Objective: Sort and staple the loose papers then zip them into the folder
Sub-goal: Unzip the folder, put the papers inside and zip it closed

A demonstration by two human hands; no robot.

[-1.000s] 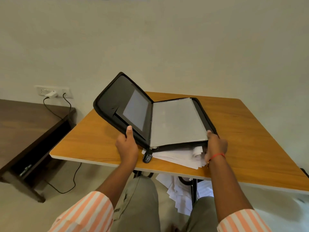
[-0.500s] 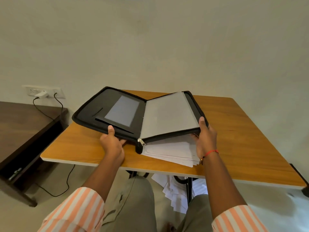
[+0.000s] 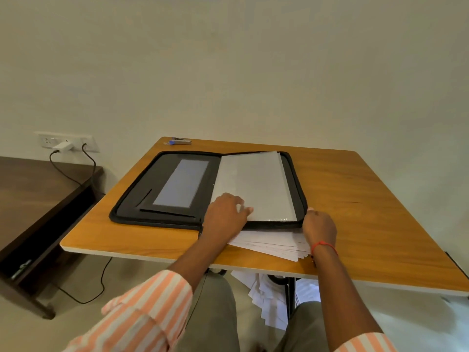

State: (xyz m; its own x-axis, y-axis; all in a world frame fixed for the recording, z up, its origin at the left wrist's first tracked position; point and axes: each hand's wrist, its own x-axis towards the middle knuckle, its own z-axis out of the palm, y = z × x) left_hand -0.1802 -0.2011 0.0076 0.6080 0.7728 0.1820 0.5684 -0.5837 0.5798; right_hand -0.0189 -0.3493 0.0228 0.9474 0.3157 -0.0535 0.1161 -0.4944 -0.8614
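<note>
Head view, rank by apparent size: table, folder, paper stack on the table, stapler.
1. table
2. folder, open flat
3. paper stack, partly hidden under the folder
4. stapler, farthest from the camera, which shrinks it further

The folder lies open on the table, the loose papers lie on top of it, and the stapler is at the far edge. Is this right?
No. In the head view the loose papers stick out from under the near edge of the folder, not on top. The rest is right.
</note>
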